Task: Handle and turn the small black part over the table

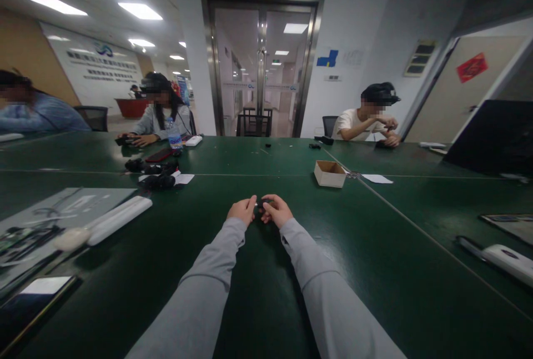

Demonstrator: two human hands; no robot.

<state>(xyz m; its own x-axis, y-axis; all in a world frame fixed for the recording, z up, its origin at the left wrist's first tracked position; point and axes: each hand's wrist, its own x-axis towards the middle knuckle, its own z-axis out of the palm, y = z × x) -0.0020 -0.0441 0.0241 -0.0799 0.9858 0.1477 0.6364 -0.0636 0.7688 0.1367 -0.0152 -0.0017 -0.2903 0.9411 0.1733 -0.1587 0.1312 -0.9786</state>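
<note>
Over the middle of the green table (266, 270), my left hand (242, 210) and my right hand (277, 210) meet around a small black object (261, 202). The fingers of my right hand curl around its right side. My left thumb and fingers pinch at its left end, where a small bright spot shows. The object is too small and too covered by fingers to name its kind. Farther off to the right, an open cardboard box (330, 174) is the nearest thing to my right hand.
Black parts (156, 174) lie on white paper at left, near a water bottle (175, 135). Closer in are a grey mat (83, 203), a long white case (120, 219) and a phone (37, 309). A white device (510, 262) lies right. Several people sit across the table.
</note>
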